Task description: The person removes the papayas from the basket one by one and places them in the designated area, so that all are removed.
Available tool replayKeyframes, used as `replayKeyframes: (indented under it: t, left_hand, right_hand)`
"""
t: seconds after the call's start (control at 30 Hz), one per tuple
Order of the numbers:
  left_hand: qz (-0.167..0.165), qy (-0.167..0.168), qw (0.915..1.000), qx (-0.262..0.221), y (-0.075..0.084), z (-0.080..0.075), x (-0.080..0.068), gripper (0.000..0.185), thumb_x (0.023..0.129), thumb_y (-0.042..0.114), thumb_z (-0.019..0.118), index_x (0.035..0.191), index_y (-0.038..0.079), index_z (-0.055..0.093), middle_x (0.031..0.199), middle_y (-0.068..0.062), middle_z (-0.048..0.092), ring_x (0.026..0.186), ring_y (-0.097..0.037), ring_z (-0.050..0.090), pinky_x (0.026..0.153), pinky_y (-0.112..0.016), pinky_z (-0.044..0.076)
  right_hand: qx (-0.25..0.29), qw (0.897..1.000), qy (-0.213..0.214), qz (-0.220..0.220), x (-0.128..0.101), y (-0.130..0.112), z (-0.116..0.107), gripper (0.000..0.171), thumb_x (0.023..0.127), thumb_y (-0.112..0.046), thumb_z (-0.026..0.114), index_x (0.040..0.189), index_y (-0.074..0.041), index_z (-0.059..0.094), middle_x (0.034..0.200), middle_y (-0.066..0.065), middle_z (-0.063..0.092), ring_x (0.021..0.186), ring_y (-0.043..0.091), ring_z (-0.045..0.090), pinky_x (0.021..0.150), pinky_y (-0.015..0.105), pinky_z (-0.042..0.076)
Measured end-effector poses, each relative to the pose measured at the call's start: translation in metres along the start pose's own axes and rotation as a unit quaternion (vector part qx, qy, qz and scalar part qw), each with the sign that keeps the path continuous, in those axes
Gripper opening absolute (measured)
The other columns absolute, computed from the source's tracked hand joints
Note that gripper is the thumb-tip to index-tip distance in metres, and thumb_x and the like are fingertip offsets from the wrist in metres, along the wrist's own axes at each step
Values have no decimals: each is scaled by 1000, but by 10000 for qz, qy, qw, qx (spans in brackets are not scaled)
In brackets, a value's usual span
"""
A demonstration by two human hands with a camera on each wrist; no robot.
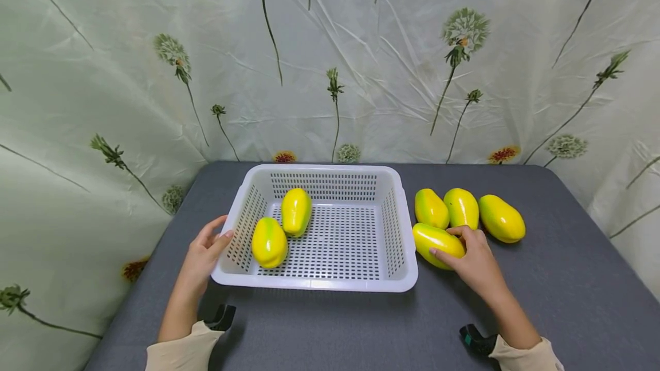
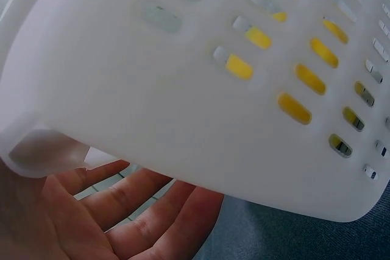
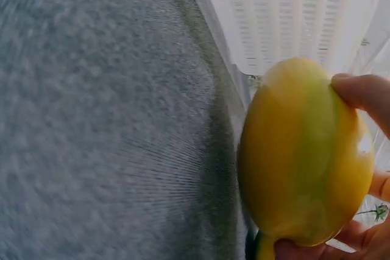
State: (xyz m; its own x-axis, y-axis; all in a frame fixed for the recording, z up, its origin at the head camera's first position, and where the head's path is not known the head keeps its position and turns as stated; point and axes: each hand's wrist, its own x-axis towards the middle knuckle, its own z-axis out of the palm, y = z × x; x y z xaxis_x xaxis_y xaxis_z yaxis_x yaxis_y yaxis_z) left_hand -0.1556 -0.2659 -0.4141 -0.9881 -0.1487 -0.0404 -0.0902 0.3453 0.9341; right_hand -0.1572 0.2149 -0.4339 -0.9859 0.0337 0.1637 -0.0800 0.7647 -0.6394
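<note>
A white perforated plastic basket (image 1: 335, 284) stands on the table with two yellow papayas inside, one (image 1: 296, 212) behind the other (image 1: 269, 243), both in its left part. My left hand (image 1: 202, 253) holds the basket's left rim, thumb on top; in the left wrist view the fingers (image 2: 137, 202) reach below the rim outside the wall. Just right of the basket, my right hand (image 1: 475, 259) grips a papaya (image 1: 432, 242) between thumb and fingers. The right wrist view shows this papaya (image 3: 304, 156) upright in the picture, with a green stripe down its yellow skin.
Close behind the held papaya are three more papayas: one (image 1: 431, 208) on the left, one (image 1: 461, 206) in the middle and one (image 1: 502, 219) on the right. A dark grey cloth covers the table (image 1: 340, 331). Behind it hangs a pale flowered curtain (image 1: 309, 102).
</note>
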Motion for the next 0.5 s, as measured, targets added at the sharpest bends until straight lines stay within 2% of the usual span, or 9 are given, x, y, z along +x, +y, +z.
replayKeyframes:
  t: [0.27,0.5]
  left_hand:
    - [22,14,10000,57,1,1,1,55,91,32,52,138,10,31,118,-28,50,92,-34,58,68,-43,51]
    - [11,37,10000,41,1,1,0,55,91,31,52,137,9,32,116,-28,51,90,-33,59,67,-42,51]
  right_hand:
    - [-48,10000,-11,-4,1,2,7,64,73,-41,72,114,2,48,110,23,39,94,33,38,74,46,34]
    - [23,9996,236,-159,1,2,8,63,77,-39,69,117,4,46,114,24,39,104,40,34,82,55,29]
